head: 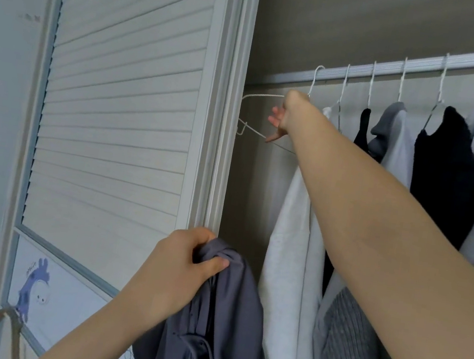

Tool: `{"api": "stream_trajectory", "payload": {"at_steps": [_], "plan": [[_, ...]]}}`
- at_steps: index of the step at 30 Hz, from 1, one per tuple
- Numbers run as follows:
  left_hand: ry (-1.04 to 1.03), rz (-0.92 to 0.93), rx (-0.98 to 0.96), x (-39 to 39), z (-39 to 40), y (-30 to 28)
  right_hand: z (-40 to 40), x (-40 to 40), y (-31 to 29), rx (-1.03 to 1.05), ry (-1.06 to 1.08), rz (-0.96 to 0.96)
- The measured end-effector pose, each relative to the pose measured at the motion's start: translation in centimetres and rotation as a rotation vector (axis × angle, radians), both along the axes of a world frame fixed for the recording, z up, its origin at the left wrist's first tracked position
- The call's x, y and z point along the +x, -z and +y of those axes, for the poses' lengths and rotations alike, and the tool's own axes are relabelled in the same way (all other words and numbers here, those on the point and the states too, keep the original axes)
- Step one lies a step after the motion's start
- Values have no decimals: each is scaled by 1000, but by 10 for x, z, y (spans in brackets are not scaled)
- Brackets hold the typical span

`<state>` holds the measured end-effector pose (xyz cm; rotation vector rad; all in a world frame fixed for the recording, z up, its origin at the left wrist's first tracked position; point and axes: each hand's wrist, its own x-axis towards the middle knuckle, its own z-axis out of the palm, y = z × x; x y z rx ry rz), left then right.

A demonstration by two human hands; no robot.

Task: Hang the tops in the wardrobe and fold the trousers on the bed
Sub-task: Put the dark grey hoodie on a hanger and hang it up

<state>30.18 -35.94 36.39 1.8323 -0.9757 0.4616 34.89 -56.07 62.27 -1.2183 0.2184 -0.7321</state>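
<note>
My left hand (186, 264) grips a bunched dark grey-purple top (216, 330) low in the middle, in front of the wardrobe opening. My right hand (286, 116) reaches up to the left end of the wardrobe rail (400, 65) and holds an empty white wire hanger (251, 114), whose hook sits over the rail. The hanger's frame sticks out to the left toward the door frame. To its right, several tops hang on white hangers: a white one (290, 248), a black one (443, 167) and grey ones (396, 135).
The slatted sliding wardrobe door (118, 100) stands at the left, its frame (226, 101) close to the hanger. A curved beige handle (1, 328) pokes up at the bottom left. Wallpaper with small blue motifs covers the far left.
</note>
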Motion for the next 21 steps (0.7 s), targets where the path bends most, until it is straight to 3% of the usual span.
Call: {"api": "stream_trajectory", "payload": {"at_steps": [9, 12, 16, 21], "plan": [[-2, 33, 2, -1, 2, 0, -19, 30, 9, -157, -54, 155], [21, 20, -11, 2, 2, 1, -29, 45, 12, -176, 19, 160], [30, 7, -26, 6, 2, 2, -26, 38, 11, -168, 152, 66], [0, 24, 5, 4, 2, 0, -4, 5, 14, -314, 81, -33]]}}
